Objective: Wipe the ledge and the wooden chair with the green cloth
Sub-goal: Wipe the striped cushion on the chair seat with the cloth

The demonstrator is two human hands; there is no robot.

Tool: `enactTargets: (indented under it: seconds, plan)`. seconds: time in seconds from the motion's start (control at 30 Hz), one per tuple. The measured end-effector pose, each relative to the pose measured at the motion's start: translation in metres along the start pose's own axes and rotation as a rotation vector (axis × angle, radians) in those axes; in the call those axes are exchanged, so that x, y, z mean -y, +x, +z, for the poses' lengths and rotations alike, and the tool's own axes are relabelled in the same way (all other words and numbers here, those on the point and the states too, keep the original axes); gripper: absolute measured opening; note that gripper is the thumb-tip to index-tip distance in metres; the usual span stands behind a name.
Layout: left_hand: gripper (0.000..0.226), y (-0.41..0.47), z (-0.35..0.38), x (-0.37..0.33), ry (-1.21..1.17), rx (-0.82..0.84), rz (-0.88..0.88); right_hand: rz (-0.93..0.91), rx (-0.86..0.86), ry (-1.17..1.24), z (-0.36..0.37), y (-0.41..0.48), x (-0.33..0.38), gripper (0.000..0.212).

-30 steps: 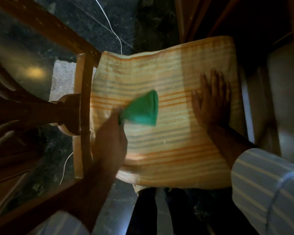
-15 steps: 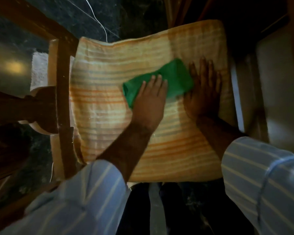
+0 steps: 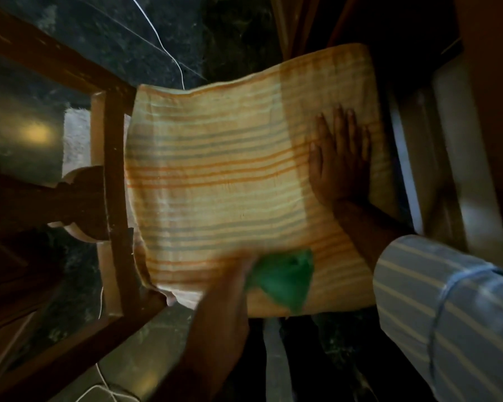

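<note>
The wooden chair (image 3: 112, 158) is seen from above, its seat covered by an orange striped cushion (image 3: 221, 181). My left hand (image 3: 238, 274), blurred by motion, grips the green cloth (image 3: 285, 280) at the cushion's near edge. My right hand (image 3: 341, 158) lies flat with fingers spread on the cushion's right side, holding nothing. The chair's seat wood is hidden under the cushion; only the left frame rail shows. I cannot make out the ledge.
A dark marble floor (image 3: 122, 33) lies beyond and left of the chair, with a thin white cable (image 3: 169, 53) running across it. A pale surface (image 3: 459, 146) stands close on the right. More dark wooden furniture (image 3: 26, 204) crowds the left side.
My left hand has swept the green cloth from the cushion's upper middle, beside my right hand, down to its near edge. My right hand has stayed flat on the right side.
</note>
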State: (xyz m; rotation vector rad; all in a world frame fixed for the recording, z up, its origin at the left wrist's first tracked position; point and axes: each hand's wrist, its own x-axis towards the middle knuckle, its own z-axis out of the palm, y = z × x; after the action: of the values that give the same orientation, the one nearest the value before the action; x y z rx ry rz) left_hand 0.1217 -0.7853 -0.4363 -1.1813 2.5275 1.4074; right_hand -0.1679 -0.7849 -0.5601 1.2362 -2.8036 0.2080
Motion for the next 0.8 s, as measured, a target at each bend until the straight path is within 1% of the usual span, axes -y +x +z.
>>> enactTargets:
  seconds: [0.07, 0.13, 0.17, 0.2, 0.23, 0.3, 0.37, 0.43, 0.5, 0.57, 0.6, 0.63, 0.7, 0.73, 0.8]
  plan:
    - [0.049, 0.041, -0.024, -0.01, -0.008, -0.212, -0.059, -0.004, -0.007, -0.01, -0.001, -0.001, -0.001, 0.057]
    - [0.039, 0.094, -0.04, -0.013, 0.071, -0.373, -0.027, -0.01, 0.007, -0.009, -0.001, -0.001, -0.001, 0.058]
    - [0.034, 0.122, -0.042, -0.012, 0.123, -0.421, -0.002, -0.014, 0.015, -0.008, -0.001, 0.0, -0.001, 0.058]
    - [0.034, 0.149, -0.043, -0.01, 0.187, -0.424, 0.031, -0.016, 0.019, -0.006, -0.001, 0.0, -0.001, 0.058]
    - [0.038, 0.172, -0.039, -0.006, 0.253, -0.373, 0.059, -0.015, 0.019, -0.005, 0.0, 0.0, -0.001, 0.057]
    - [0.052, 0.199, -0.02, 0.002, 0.362, -0.184, 0.082, -0.008, 0.013, -0.007, 0.003, 0.0, -0.001, 0.057]
    - [0.065, 0.192, 0.006, 0.004, 0.485, -0.045, 0.101, -0.013, -0.003, -0.014, 0.005, -0.001, -0.003, 0.056]
    - [0.073, 0.158, 0.026, 0.005, 0.557, 0.004, 0.177, -0.035, -0.004, -0.044, 0.007, -0.001, -0.005, 0.055]
    - [0.069, 0.113, 0.04, 0.004, 0.551, 0.066, 0.254, -0.038, -0.017, -0.045, 0.007, 0.001, -0.006, 0.056]
    - [0.062, 0.076, 0.041, 0.004, 0.46, 0.119, 0.307, -0.026, -0.048, -0.02, 0.008, 0.0, -0.004, 0.056]
    - [0.061, 0.065, 0.034, 0.005, 0.415, 0.13, 0.306, -0.024, -0.063, -0.015, 0.009, -0.001, -0.003, 0.055]
    - [0.061, 0.06, 0.024, 0.006, 0.382, 0.107, 0.291, -0.024, -0.079, -0.017, 0.01, -0.002, -0.002, 0.055]
    - [0.066, 0.063, -0.004, 0.009, 0.341, -0.015, 0.221, -0.029, -0.106, -0.032, 0.013, -0.003, -0.003, 0.055]
    - [0.067, 0.07, -0.022, 0.012, 0.302, -0.102, 0.158, -0.03, -0.112, -0.035, 0.015, -0.003, -0.003, 0.055]
    - [0.059, 0.094, -0.062, 0.021, 0.256, -0.304, 0.045, -0.029, -0.122, -0.034, 0.018, -0.002, -0.004, 0.055]
